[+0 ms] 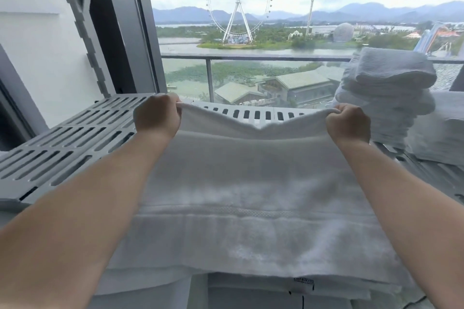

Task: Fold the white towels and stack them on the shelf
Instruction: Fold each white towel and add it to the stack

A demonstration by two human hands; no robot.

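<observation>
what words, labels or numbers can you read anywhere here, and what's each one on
No text here can be read.
Tag at the near edge of the white towel: dark print, too small and blurred to read.
Panel at the foot of the Ferris wheel outside: blurred, unreadable.

Large window (276, 40), dark grey frame (148, 42). White wall (30, 57) at left. Outside: glass balcony railing (251, 57), water (276, 51), 1 Ferris wheel (237, 4) on a green island, low roofs (301, 79), hazy mountains (376, 10). Overcast daylight, flat, even.
</observation>
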